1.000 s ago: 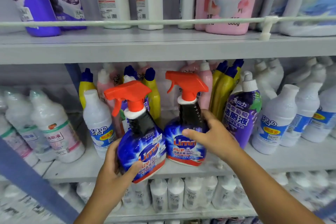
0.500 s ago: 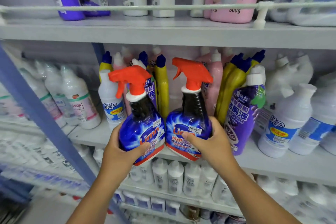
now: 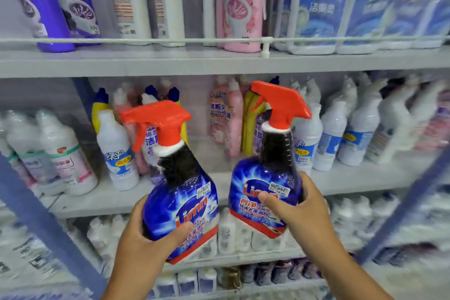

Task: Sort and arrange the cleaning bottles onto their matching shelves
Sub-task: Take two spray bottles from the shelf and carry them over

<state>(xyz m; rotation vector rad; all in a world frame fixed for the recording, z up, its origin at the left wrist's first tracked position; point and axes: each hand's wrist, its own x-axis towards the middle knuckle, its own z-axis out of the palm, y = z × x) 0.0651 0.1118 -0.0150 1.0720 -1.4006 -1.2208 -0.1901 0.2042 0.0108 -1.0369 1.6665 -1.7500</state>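
I hold two blue spray bottles with orange-red trigger heads in front of the shelves. My left hand grips the left spray bottle round its base; it tilts right and hangs in the air. My right hand grips the right spray bottle round its lower body, and this one is lifted off the middle shelf. Both trigger heads point left.
The middle shelf carries white, yellow, pink and purple bottles at left, back and right. The top shelf has tall purple, white and pink bottles behind a white rail. Lower shelves hold several small white bottles. Blue uprights stand at both sides.
Both bottles have come off the middle shelf towards me and now sit apart in my hands. The view has shifted closer and upward.
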